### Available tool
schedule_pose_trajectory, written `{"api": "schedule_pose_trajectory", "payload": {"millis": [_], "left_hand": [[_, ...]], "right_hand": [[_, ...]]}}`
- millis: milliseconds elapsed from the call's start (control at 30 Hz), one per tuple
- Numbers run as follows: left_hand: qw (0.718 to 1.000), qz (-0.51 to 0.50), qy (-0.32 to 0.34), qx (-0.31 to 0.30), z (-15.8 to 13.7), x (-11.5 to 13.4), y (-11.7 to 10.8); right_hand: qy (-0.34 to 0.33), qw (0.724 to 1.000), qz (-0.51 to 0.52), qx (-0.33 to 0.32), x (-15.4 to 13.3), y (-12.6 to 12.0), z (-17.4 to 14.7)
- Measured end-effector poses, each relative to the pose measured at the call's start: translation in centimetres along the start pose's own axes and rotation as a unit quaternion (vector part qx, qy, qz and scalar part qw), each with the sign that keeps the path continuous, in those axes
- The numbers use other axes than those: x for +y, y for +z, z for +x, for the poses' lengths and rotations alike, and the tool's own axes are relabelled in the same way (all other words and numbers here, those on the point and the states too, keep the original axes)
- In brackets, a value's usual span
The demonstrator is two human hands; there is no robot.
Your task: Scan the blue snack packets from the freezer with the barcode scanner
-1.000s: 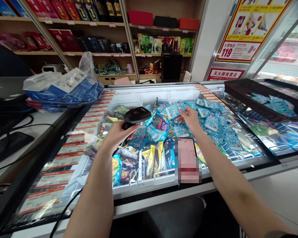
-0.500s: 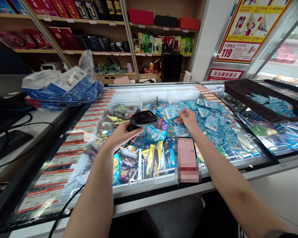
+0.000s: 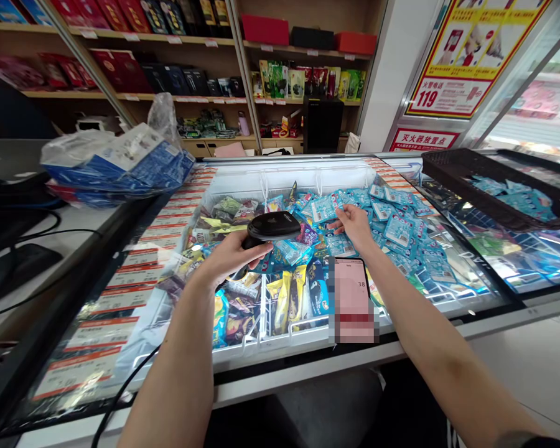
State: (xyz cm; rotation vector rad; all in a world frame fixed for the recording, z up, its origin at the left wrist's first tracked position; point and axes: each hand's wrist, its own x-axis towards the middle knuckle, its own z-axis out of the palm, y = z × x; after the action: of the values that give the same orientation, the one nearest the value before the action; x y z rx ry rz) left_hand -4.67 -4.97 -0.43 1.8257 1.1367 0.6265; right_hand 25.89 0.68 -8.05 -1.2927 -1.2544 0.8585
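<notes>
A: What is held by the left hand?

B: A black barcode scanner is gripped there, the fingers wrapped round its handle and its head turned toward the blue packets. A black cable is seen below the forearm; it is judged to belong to the scanner.

A: And the right hand?

B: One light blue packet is pinched at its near edge between thumb and fingers and held slightly lifted over the heap of like packets in the open freezer chest. The scanner head is just beside it, to the left.

A: How is the packet expected to handle?

B: It is judged to be light, thin and flexible, a slick film wrapper that may be cold and a little slippery. An edge grip is thought enough, provided the printed face is kept flat and uncreased toward the scanner. The scanner is rigid and is best taken by its handle, as it is now.

A: What else is nearby?

B: A phone is propped on the front rim of the chest, between the two forearms. Yellow-wrapped ice creams lie in the compartment in front of it. A black basket with more blue packets rests on the glass lid to the right, and a bag of blue boxes lies on the surface to the left.
</notes>
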Motion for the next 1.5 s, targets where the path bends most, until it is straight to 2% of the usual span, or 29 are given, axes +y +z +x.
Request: {"api": "schedule_pose_trajectory", "payload": {"millis": [100,333,467,633,767,900,1000,1100,1200,1267,1367,1500], "left_hand": [[1.000,-0.003,-0.005,0.015,0.1,-0.1,-0.1],[0.985,-0.045,-0.034,0.162,0.2,-1.1,-0.6],[0.974,-0.081,-0.047,0.208,0.2,-1.7,-1.1],[0.953,-0.128,-0.064,0.269,0.5,-2.4,-1.3],[0.949,-0.139,-0.070,0.272,0.6,-2.7,-1.3],[0.945,-0.145,-0.066,0.284,0.6,-2.8,-1.5],[0.945,-0.146,-0.065,0.284,0.5,-3.0,-1.6],[0.945,-0.144,-0.065,0.286,0.5,-3.0,-1.8],[0.942,-0.147,-0.075,0.292,0.4,-2.9,-2.0],[0.941,-0.151,-0.073,0.294,0.3,-2.9,-2.1],[0.942,-0.153,-0.063,0.293,0.2,-3.0,-2.1],[0.941,-0.138,-0.059,0.303,0.1,-3.1,-2.2]], "right_hand": [[-0.004,1.000,-0.001,-0.001,0.2,0.0,0.0],[0.010,0.999,-0.047,0.007,0.0,0.2,-0.2],[-0.003,0.996,-0.086,-0.006,-0.5,0.4,-0.6],[-0.020,0.987,-0.156,0.016,-1.1,0.6,-1.0],[-0.028,0.979,-0.198,0.032,-1.3,0.8,-1.0],[-0.030,0.987,-0.157,0.020,-1.6,0.5,-0.7],[-0.031,0.992,-0.122,-0.010,-2.0,0.4,-0.6],[-0.034,0.987,-0.137,-0.072,-2.6,1.0,-0.8],[-0.096,0.956,-0.234,-0.150,-3.7,2.3,-1.3],[-0.167,0.917,-0.307,-0.194,-4.6,3.6,-1.6],[-0.258,0.844,-0.374,-0.285,-5.7,5.9,-1.9],[-0.337,0.768,-0.404,-0.365,-6.1,9.6,-2.0]]}}
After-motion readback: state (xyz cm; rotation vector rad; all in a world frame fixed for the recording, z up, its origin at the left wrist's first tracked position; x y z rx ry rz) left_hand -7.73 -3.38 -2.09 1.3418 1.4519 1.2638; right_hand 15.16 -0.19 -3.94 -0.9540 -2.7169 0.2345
